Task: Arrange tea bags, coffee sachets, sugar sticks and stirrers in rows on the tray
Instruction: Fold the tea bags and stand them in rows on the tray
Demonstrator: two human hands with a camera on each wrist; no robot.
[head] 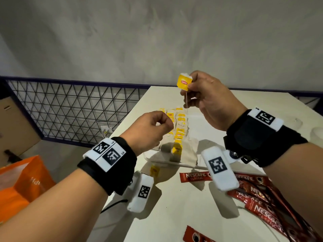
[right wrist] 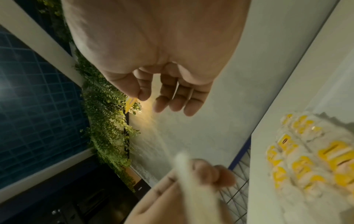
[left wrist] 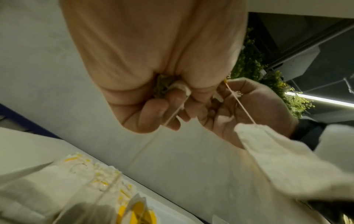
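Note:
My right hand (head: pixel 189 86) is raised above the table and pinches a yellow tea bag tag (head: pixel 184 83) between thumb and forefinger. From the tag a string runs down to a white tea bag (left wrist: pixel 283 159) that hangs in the air. My left hand (head: pixel 166 124) is lower and to the left, fingers curled, pinching a white scrap with another tea bag string (left wrist: pixel 172 115) that leads down. Under both hands several tea bags (head: pixel 180 126) lie in rows on the clear tray (head: pixel 148 157). A white stirrer (head: pixel 180 164) lies at the tray's near edge.
Red coffee sachets (head: pixel 253 194) are piled on the white table at the near right, with one (head: pixel 195 176) lying apart. A loose yellow tag (head: pixel 154 170) lies near the table's left edge. An orange bag (head: pixel 22 180) and a wire mesh fence (head: pixel 70 110) are off to the left.

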